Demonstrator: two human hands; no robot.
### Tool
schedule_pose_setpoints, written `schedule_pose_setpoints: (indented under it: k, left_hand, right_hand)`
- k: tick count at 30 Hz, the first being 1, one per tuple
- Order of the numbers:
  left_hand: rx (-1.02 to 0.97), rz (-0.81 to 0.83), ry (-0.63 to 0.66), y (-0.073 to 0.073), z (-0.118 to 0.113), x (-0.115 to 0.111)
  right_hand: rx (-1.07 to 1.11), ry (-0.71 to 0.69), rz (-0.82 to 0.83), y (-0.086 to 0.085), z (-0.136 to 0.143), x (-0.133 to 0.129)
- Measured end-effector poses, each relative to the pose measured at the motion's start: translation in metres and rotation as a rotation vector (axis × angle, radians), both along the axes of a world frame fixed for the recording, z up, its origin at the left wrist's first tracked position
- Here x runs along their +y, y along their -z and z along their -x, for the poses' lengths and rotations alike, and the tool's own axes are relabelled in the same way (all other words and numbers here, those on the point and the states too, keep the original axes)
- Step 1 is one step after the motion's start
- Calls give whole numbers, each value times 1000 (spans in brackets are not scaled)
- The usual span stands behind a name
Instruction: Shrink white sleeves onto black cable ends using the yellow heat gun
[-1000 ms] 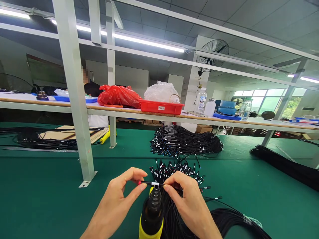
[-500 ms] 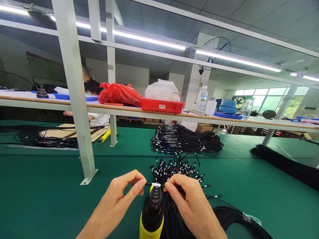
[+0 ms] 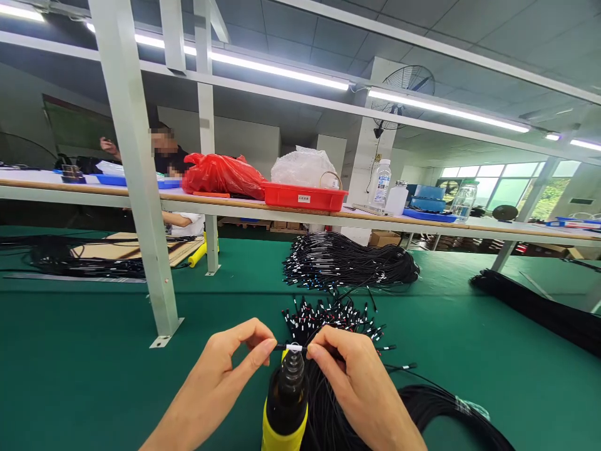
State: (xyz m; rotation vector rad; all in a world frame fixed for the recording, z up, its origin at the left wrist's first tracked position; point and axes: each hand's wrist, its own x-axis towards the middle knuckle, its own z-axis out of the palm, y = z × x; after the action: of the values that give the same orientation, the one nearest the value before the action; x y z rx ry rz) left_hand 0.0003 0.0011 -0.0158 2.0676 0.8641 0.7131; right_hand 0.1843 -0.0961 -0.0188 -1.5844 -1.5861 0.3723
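Between my two hands a thin black cable (image 3: pixel 280 346) is stretched level, with a white sleeve (image 3: pixel 294 347) around its middle. My left hand (image 3: pixel 235 363) pinches the cable's left end between thumb and forefinger. On the other side, my right hand (image 3: pixel 352 369) pinches it just right of the sleeve. Directly under the sleeve stands a yellow and black heat gun (image 3: pixel 287 407), its coiled nozzle pointing up. Behind it lies a bundle of black cables (image 3: pixel 323 322) with white-marked ends, whose lengths run down beside the heat gun.
A larger cable bundle (image 3: pixel 352 260) lies farther back on the green table (image 3: pixel 225 376). A coiled cable (image 3: pixel 451 401) is at front right. A metal post (image 3: pixel 150 219) rises at left. The shelf above carries a red tray (image 3: pixel 305 199) and bottles. A person (image 3: pixel 169 153) sits beyond.
My hands hold almost the same pose over the nozzle, the right one slightly shifted left. The view has shifted slightly. Behind the shelf, the other person has raised a hand.
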Motion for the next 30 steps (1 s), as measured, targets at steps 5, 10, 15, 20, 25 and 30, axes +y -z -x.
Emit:
schedule_pose_setpoints:
  k: [5, 10, 15, 20, 25, 30]
  left_hand:
    - [18, -78, -38, 5, -3, 2]
    - [36, -67, -50, 4, -5, 1]
    - [-26, -80, -26, 3, -7, 1]
    - [-49, -55, -9, 3, -5, 1]
    - [21, -46, -20, 2, -5, 1]
    - [60, -88, -61, 9, -7, 3]
  right_hand:
    - [-52, 40, 26, 1, 1, 1]
    - [-33, 55, 3, 2, 0, 5]
    - [36, 50, -25, 4, -1, 7]
    - [43, 54, -41, 4, -1, 7]
    - [10, 39, -26, 1, -1, 4]
    - [-15, 29, 7, 1, 0, 4]
